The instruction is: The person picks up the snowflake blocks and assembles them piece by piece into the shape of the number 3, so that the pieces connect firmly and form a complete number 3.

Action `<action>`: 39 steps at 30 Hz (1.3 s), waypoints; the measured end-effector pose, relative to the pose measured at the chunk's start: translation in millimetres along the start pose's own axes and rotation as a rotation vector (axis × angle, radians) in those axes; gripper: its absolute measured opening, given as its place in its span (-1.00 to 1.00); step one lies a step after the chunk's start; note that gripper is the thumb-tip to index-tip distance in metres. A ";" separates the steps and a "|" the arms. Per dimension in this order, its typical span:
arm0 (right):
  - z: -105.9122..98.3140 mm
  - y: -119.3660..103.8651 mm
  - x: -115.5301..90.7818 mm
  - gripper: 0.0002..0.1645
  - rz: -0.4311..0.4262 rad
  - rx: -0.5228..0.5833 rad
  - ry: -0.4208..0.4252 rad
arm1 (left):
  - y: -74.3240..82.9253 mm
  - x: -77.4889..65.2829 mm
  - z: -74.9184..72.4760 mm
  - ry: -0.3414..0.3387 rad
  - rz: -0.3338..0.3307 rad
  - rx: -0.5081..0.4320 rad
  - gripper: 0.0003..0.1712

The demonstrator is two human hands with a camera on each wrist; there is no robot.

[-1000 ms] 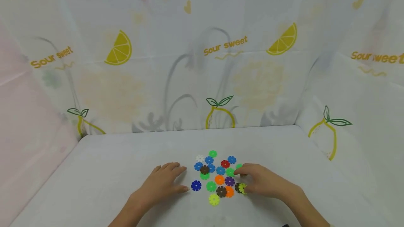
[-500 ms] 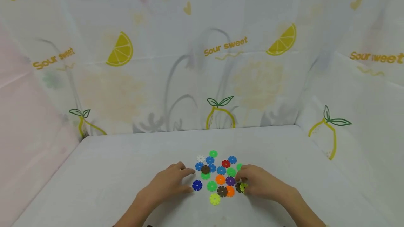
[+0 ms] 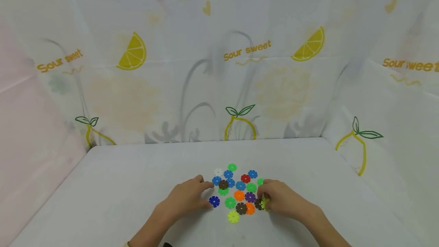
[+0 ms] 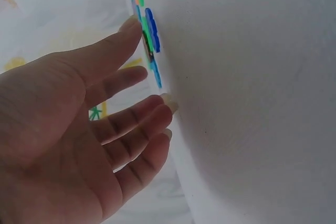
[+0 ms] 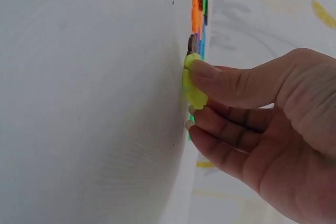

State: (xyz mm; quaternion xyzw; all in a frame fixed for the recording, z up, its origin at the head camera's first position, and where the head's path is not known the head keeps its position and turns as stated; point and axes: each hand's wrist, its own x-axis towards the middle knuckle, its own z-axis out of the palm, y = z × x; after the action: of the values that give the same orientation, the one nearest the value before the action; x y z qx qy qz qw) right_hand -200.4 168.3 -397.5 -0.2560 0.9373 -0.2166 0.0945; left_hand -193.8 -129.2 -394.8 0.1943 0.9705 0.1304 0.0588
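Observation:
Several notched plastic interlocking discs lie in a loose cluster on the white table. My right hand (image 3: pixel 282 199) is at the cluster's right side. It pinches a yellow-green interlocking disc (image 5: pixel 196 90), its thumb on the near face and its fingers behind. That disc is tilted and overlaps a dark brown disc (image 3: pixel 258 204). At the left side, my left hand (image 3: pixel 188 197) has its fingers loosely bent and apart, with nothing between them. Its thumb tip is beside a dark blue disc (image 3: pixel 214 201); whether they touch I cannot tell. The index fingertip is close to a blue disc (image 3: pixel 217 180).
Between the hands lie an orange disc (image 3: pixel 239 195), a purple disc (image 3: pixel 250 197) and a green disc (image 3: pixel 230 202). Another yellow-green disc (image 3: pixel 233 217) lies nearest the front. A lemon-print cloth (image 3: pixel 192 87) stands behind the white table (image 3: pixel 144 170).
My left hand has moved right, closer to the dark blue disc. My right fingers have drawn in at the yellow-green disc, which now stands more tilted. The other discs lie as before.

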 end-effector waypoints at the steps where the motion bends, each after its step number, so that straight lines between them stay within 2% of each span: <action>1: -0.2 -0.7 0.3 -0.70 0.002 0.005 0.001 | 0.5 0.4 0.2 -0.001 0.000 -0.003 -0.39; 7: -0.6 -3.2 0.9 -0.69 0.009 0.032 0.012 | 2.8 1.3 -0.3 -0.011 -0.002 -0.025 -0.51; 19: -1.4 -3.5 1.5 -0.73 0.003 0.064 -0.012 | 6.6 0.7 0.3 0.016 0.033 0.054 -0.70; 31: 0.3 -5.6 0.9 -0.76 0.012 0.102 -0.054 | 10.5 -2.6 6.7 -0.011 0.015 0.056 -0.62; 39: -5.8 -5.4 3.1 -0.78 0.014 0.092 -0.055 | 11.2 1.5 6.4 0.042 0.042 0.070 -0.71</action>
State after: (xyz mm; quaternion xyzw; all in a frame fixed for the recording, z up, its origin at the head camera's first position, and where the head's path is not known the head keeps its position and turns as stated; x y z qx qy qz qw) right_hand -202.3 164.5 -390.1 -0.2507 0.9252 -0.2517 0.1331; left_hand -190.1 -117.2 -397.9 0.2137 0.9712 0.1018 0.0288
